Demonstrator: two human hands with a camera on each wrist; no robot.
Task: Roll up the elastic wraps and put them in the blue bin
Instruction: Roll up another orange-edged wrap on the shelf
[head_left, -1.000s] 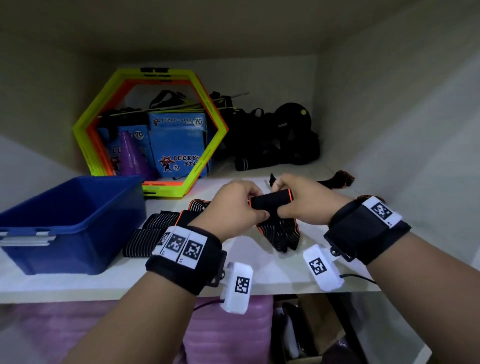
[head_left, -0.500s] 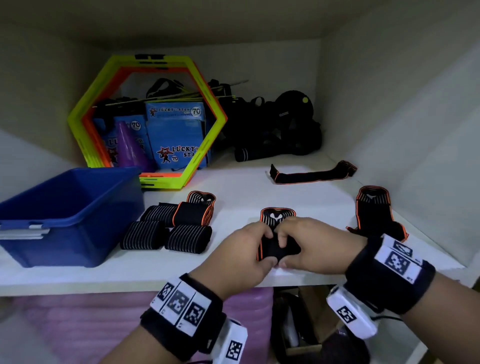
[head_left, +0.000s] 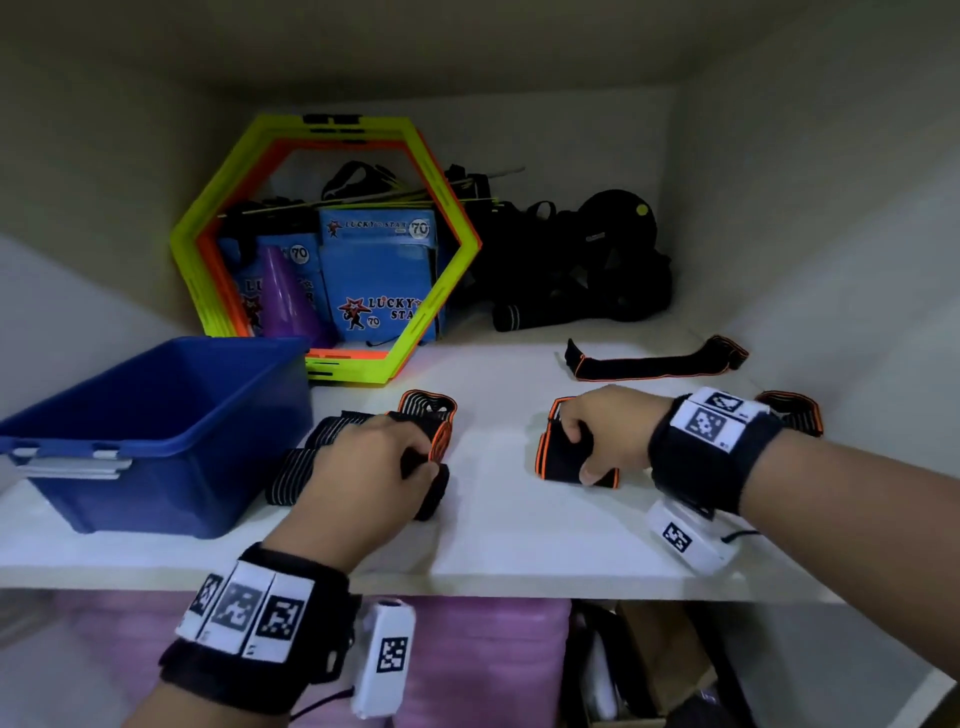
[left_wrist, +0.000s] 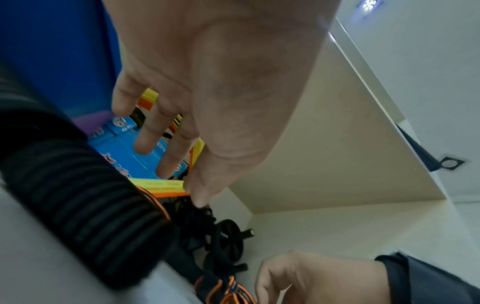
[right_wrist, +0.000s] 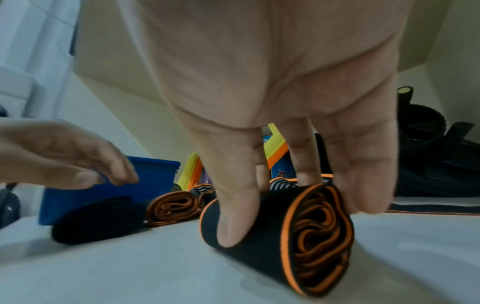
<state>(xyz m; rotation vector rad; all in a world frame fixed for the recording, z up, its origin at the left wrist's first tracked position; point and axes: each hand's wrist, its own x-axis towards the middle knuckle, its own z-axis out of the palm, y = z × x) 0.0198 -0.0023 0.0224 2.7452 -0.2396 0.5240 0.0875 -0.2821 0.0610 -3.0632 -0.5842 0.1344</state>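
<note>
My right hand grips a rolled black wrap with orange edging that stands on the white shelf; the right wrist view shows the thumb and fingers pinching the roll. Hovering with relaxed fingers, my left hand is over the rolled wraps lying beside the blue bin and holds nothing. A flat, unrolled wrap lies farther back. Another wrap sits behind my right wrist.
A yellow and orange hexagon frame leans at the back with blue boxes and a purple cone inside it. Black gear is piled at the back right. The cabinet wall is close on the right.
My left hand has let go of the roll and moved left to the rolls by the bin. My right hand now holds the roll alone, farther back on the shelf.
</note>
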